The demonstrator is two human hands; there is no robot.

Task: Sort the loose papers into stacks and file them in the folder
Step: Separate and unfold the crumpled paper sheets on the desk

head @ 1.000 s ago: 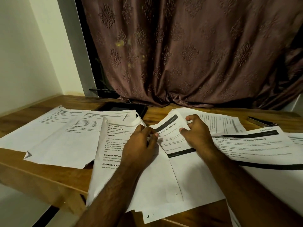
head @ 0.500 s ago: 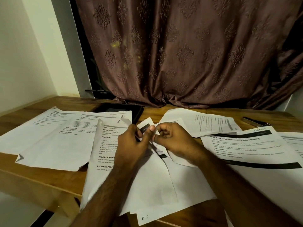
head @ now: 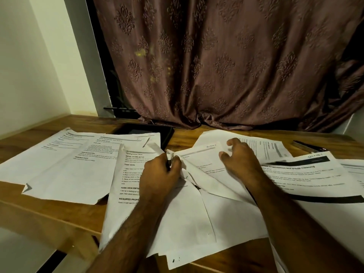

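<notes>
Because your left hand point(head: 161, 172) pinches the crumpled corner of the centre-frame sheet point(head: 199, 160) while your right hand point(head: 236, 160) rests loose-fingered on it, pulling sideways could tear it or drag the lower-centre papers point(head: 177, 223) off the table edge point(head: 49, 215).

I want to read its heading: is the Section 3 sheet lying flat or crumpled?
Partly crumpled: the Section 3 sheet bunches where the left hand pinches it.

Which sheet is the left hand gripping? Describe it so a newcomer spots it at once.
Start at the wooden table below the brown curtain, in the middle of the spread papers. The left hand pinches the crumpled corner of the "SECTION 3" sheet, under the right hand. Unlike the flat sheets around it, its corner is bunched and lifted.
</notes>
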